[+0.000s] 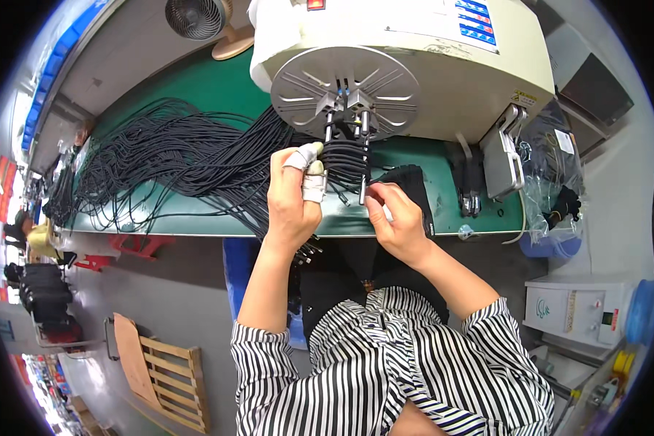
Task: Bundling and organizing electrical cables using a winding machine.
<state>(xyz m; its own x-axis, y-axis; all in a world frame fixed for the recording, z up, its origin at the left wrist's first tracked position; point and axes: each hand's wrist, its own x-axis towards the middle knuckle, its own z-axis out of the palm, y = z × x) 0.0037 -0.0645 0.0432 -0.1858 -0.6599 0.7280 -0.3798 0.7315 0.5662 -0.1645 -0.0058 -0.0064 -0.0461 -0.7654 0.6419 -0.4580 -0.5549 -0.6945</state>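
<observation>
A coil of black cable (pixel 345 158) sits wound around the metal rods (pixel 363 192) that stick out from the round metal disc (pixel 291 98) of a cream-coloured machine (pixel 414 51). The left hand (pixel 292 200) is at the coil's left side, its fingers curled inward, with white wraps (pixel 312 190) on two of them. The right hand (pixel 398 224) is near the free end of the right-hand rod, thumb and forefinger drawn close together. The fingertips are partly hidden, so I cannot tell whether either of the hands actually grips the cable.

The machine stands on a green bench (pixel 443 185). To the left of the coil a large heap of loose black cables (pixel 167 160) spreads over the bench, and some of the plug ends hang past its front edge. A small fan (pixel 196 18) stands behind the heap. To the right of the hands are an upright metal plate (pixel 500 163) and a clear plastic bag (pixel 552 167), with a blue bin (pixel 552 247) below. A slatted wooden frame (pixel 171 378) lies lower left, beyond the bench.
</observation>
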